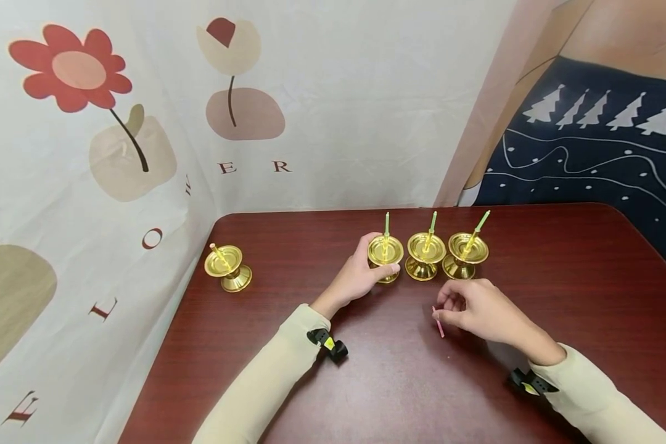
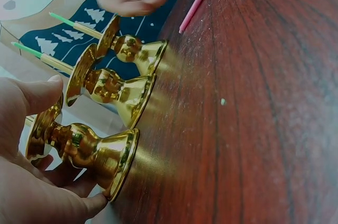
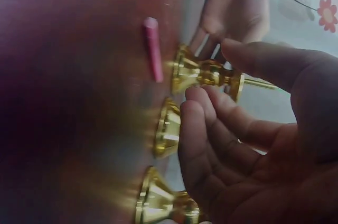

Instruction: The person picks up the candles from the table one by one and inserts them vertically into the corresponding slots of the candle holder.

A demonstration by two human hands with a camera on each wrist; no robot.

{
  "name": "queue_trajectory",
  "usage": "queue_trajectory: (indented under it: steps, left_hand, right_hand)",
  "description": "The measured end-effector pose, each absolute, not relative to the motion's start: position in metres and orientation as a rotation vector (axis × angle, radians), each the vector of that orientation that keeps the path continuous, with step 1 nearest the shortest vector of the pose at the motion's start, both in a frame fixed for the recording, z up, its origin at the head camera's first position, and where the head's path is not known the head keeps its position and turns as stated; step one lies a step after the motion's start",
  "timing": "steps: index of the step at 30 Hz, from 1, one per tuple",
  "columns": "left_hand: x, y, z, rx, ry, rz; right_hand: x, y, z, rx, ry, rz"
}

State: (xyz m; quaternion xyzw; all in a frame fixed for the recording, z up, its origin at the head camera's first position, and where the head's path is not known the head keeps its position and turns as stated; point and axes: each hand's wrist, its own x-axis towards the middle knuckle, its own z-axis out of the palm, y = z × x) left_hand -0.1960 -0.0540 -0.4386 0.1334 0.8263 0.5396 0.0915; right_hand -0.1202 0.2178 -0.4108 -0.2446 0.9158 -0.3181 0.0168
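Note:
In the head view, my left hand (image 1: 359, 276) grips a gold candle holder (image 1: 385, 253) by its dish and stem. A thin green candle (image 1: 387, 223) stands upright in that holder. The left wrist view has the held holder's base (image 2: 113, 158) down at the tabletop, thumb by the dish. A slim pink candle (image 1: 441, 327) lies on the table. Over it is my right hand (image 1: 485, 311), its fingers loosely bent. In the right wrist view, a gap separates the fingertips (image 3: 193, 113) from the pink candle (image 3: 153, 49), and the hand holds nothing.
Two more gold holders, a middle one (image 1: 426, 250) and a right one (image 1: 468, 250), stand beside the held one. Each bears a green candle, the right one leaning. Another gold holder (image 1: 236, 279) stands at the far left. Printed cloth (image 1: 338, 154) hangs behind the dark red table (image 1: 366, 382).

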Motion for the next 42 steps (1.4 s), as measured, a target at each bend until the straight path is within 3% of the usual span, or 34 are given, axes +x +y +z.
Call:
queue_trajectory:
  steps: [9,13,21,28,36,42]
  left_hand:
    - [-0.204,-0.061,-0.452,0.447,2.534,1.586]
    - [-0.193,-0.068,-0.435,0.384,2.483,1.62]
    - [-0.171,-0.116,-0.42,0.414,2.543,1.583]
    - [-0.145,-0.168,-0.403,0.405,2.615,1.853]
    - [-0.133,-0.226,-0.388,0.17,2.818,2.494]
    - [-0.134,-0.254,-0.393,-0.361,2.746,2.627]
  right_hand:
    - [-0.114,0.216,-0.424,-0.701,2.803,-0.894]
    - [-0.114,0.215,-0.426,-0.705,2.794,-0.895]
    - [-0.117,0.218,-0.43,-0.807,2.756,-0.952]
    - [-0.121,0.218,-0.431,-0.834,2.713,-0.978]
    - [-0.125,0.216,-0.429,-0.879,2.699,-1.002]
    - [-0.127,0.216,-0.429,-0.871,2.696,-0.997]
